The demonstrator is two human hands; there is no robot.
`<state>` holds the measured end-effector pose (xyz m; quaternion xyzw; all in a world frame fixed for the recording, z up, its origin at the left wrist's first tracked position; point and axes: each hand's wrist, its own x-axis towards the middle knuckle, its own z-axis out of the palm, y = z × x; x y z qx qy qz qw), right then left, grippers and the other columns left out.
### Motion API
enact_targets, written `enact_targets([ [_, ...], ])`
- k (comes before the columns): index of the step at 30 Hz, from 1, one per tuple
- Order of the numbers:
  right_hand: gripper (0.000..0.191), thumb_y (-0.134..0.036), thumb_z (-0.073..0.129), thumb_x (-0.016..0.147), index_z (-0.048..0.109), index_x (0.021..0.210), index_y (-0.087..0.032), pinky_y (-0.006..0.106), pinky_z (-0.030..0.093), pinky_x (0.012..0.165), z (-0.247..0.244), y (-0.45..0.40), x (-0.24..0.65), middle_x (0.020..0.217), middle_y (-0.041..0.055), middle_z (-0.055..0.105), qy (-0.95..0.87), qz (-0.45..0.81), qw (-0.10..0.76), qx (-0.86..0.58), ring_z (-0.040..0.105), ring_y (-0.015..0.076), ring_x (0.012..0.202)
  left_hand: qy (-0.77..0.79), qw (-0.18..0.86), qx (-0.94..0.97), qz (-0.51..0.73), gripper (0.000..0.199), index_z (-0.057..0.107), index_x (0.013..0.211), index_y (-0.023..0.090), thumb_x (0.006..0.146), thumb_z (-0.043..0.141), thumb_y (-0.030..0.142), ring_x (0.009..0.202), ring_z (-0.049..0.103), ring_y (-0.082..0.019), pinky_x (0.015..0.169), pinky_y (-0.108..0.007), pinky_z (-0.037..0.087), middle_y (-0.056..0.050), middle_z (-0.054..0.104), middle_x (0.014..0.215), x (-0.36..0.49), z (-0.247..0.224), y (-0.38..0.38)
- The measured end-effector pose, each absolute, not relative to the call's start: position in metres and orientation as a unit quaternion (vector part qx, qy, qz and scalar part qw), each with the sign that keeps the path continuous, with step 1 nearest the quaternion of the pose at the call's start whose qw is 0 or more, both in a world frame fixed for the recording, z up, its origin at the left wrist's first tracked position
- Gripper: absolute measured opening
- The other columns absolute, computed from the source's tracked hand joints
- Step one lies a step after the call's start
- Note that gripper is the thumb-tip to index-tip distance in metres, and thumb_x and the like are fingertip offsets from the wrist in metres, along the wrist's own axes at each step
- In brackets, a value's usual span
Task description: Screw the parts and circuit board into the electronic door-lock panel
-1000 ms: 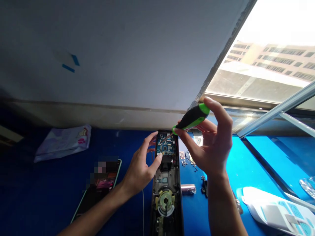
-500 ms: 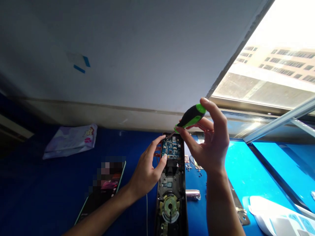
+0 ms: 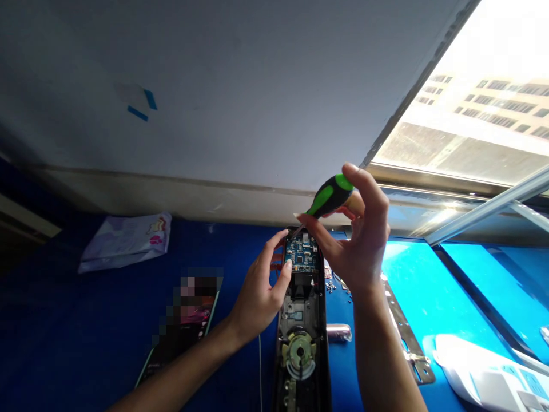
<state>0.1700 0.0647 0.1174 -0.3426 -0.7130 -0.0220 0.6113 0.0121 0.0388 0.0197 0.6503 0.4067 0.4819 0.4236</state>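
A long black device casing (image 3: 300,320) lies open on the blue table, with a blue circuit board (image 3: 302,255) at its far end and a round speaker (image 3: 301,352) nearer me. My left hand (image 3: 261,292) grips the casing's left edge near the board, thumb and index finger on its rim. In my right hand (image 3: 358,234) is a green and black screwdriver (image 3: 329,195), its handle tilted up to the right. The shaft points down to the board's upper left corner; the tip's exact contact is too small to tell.
A phone (image 3: 189,326) and a purple-white packet (image 3: 126,240) lie on the left. Small screws (image 3: 330,287), a pinkish cylinder (image 3: 338,332), a dark metal plate (image 3: 405,332) and a white plastic item (image 3: 484,372) are on the right. Behind stands a wall (image 3: 223,114).
The screwdriver has turned in my right hand, which has shifted slightly left and up. The camera view has moved a little.
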Motion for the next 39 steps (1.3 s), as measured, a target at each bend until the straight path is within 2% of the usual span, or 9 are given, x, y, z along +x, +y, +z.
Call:
enact_targets([
  [3, 0.066, -0.018, 0.073, 0.092, 0.049, 0.149, -0.038, 0.040, 0.067, 0.086, 0.123, 0.065, 0.165, 0.148, 0.0062, 0.064, -0.716, 0.021, 0.611, -0.337, 0.070, 0.0267, 0.124, 0.406, 0.432, 0.637, 0.492, 0.052, 0.040, 0.155, 0.031, 0.105, 0.053, 0.030, 0.139, 0.058, -0.023, 0.117, -0.043, 0.050, -0.009, 0.055, 0.156, 0.015, 0.017, 0.037],
  [6, 0.051, -0.018, 0.060, 0.100, 0.051, 0.147, -0.036, 0.046, 0.066, 0.095, 0.128, 0.066, 0.163, 0.145, 0.0057, 0.065, -0.718, 0.087, 0.614, -0.315, 0.067, 0.0266, 0.131, 0.404, 0.431, 0.633, 0.500, 0.052, 0.041, 0.155, 0.031, 0.105, 0.053, 0.030, 0.139, 0.058, -0.023, 0.118, -0.043, 0.050, -0.009, 0.054, 0.157, 0.016, 0.017, 0.036],
  [12, 0.044, -0.022, 0.077, 0.088, 0.066, 0.127, -0.039, 0.040, 0.067, 0.076, 0.131, 0.067, 0.164, 0.118, 0.0011, 0.069, -0.677, 0.016, 0.665, -0.315, 0.070, 0.0214, 0.096, 0.395, 0.427, 0.632, 0.512, 0.051, 0.043, 0.154, 0.032, 0.105, 0.054, 0.028, 0.139, 0.060, -0.023, 0.117, -0.040, 0.052, -0.009, 0.055, 0.157, 0.017, 0.012, 0.036],
  [18, 0.044, -0.020, 0.049, 0.104, 0.058, 0.141, -0.042, 0.045, 0.067, 0.093, 0.134, 0.063, 0.165, 0.143, 0.0007, 0.066, -0.710, 0.055, 0.621, -0.329, 0.071, 0.0252, 0.122, 0.390, 0.434, 0.624, 0.519, 0.049, 0.045, 0.153, 0.032, 0.105, 0.055, 0.027, 0.140, 0.058, -0.023, 0.117, -0.039, 0.052, -0.008, 0.055, 0.156, 0.018, 0.011, 0.036],
  [25, 0.037, -0.029, 0.075, 0.093, 0.069, 0.127, -0.042, 0.042, 0.069, 0.085, 0.136, 0.063, 0.168, 0.117, 0.0027, 0.071, -0.674, -0.006, 0.648, -0.356, 0.074, 0.0232, 0.101, 0.396, 0.409, 0.630, 0.527, 0.047, 0.049, 0.151, 0.029, 0.104, 0.057, 0.026, 0.138, 0.060, -0.025, 0.115, -0.040, 0.053, -0.009, 0.057, 0.155, 0.018, 0.010, 0.035],
  [27, 0.033, -0.031, 0.064, 0.100, 0.068, 0.130, -0.043, 0.043, 0.069, 0.087, 0.140, 0.059, 0.170, 0.127, 0.0023, 0.069, -0.685, -0.002, 0.622, -0.380, 0.074, 0.0245, 0.108, 0.399, 0.405, 0.633, 0.526, 0.046, 0.050, 0.150, 0.029, 0.104, 0.057, 0.026, 0.137, 0.061, -0.025, 0.116, -0.040, 0.053, -0.009, 0.058, 0.153, 0.018, 0.009, 0.035],
  [30, 0.044, -0.023, 0.045, 0.106, 0.063, 0.136, -0.049, 0.049, 0.069, 0.093, 0.144, 0.055, 0.171, 0.141, -0.0047, 0.067, -0.714, 0.062, 0.597, -0.361, 0.071, 0.0261, 0.123, 0.399, 0.404, 0.636, 0.524, 0.045, 0.051, 0.149, 0.030, 0.104, 0.057, 0.026, 0.137, 0.061, -0.024, 0.115, -0.040, 0.053, -0.008, 0.059, 0.152, 0.017, 0.009, 0.035],
  [36, 0.033, -0.027, 0.076, 0.093, 0.074, 0.121, -0.045, 0.044, 0.069, 0.082, 0.139, 0.061, 0.168, 0.107, -0.0004, 0.073, -0.667, 0.022, 0.672, -0.321, 0.074, 0.0227, 0.095, 0.400, 0.398, 0.637, 0.525, 0.043, 0.053, 0.147, 0.030, 0.105, 0.056, 0.026, 0.135, 0.062, -0.024, 0.112, -0.038, 0.055, -0.007, 0.060, 0.152, 0.017, 0.008, 0.035],
  [39, 0.028, -0.031, 0.066, 0.099, 0.074, 0.123, -0.043, 0.044, 0.068, 0.085, 0.139, 0.061, 0.169, 0.112, 0.0027, 0.070, -0.667, -0.002, 0.660, -0.345, 0.073, 0.0242, 0.100, 0.402, 0.399, 0.636, 0.523, 0.042, 0.053, 0.147, 0.031, 0.105, 0.056, 0.027, 0.134, 0.062, -0.023, 0.111, -0.036, 0.055, -0.006, 0.061, 0.149, 0.017, 0.007, 0.035],
])
